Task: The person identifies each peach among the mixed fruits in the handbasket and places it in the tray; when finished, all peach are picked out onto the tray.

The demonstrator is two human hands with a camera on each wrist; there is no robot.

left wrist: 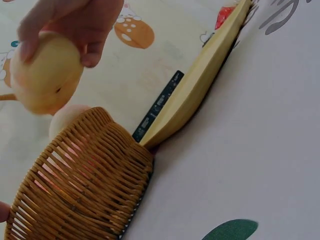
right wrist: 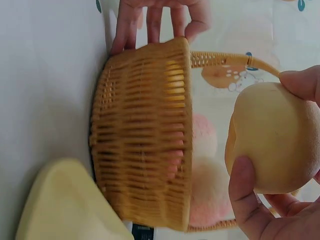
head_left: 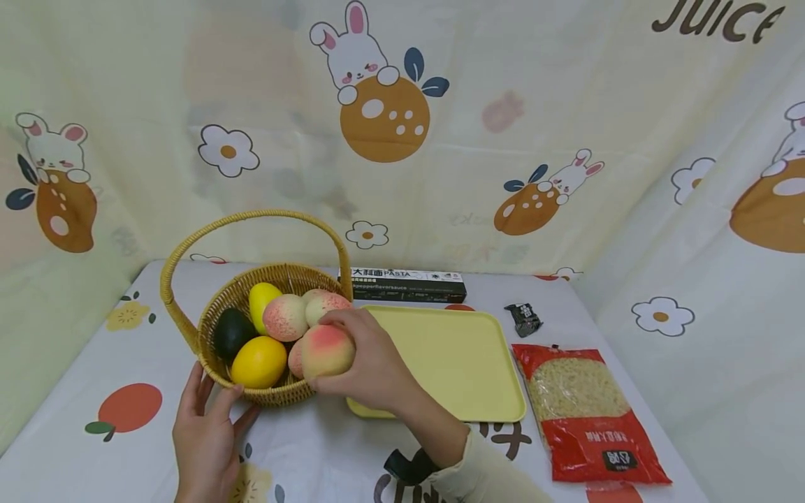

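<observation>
My right hand (head_left: 374,360) grips a peach (head_left: 328,351) with a pink-red blush, fingers over its top and thumb beneath. The peach is at the front right rim of a wicker basket (head_left: 277,398); in the right wrist view it appears clear of the basket. Spread fingers of my left hand (head_left: 207,440) touch the basket's front left wall, the thumb near its rim. Inside the basket lie a dark green avocado-like fruit (head_left: 233,334), a yellow fruit (head_left: 258,362), a lemon-like fruit (head_left: 263,302) and several speckled pink peaches (head_left: 286,318).
A pale yellow tray (head_left: 459,363) lies right of the basket, under my right forearm. Behind it stands a black pasta box (head_left: 409,286). A small black packet (head_left: 523,319) and a red bag of pasta (head_left: 591,412) lie farther right. The basket's tall handle (head_left: 264,214) arches over the fruit.
</observation>
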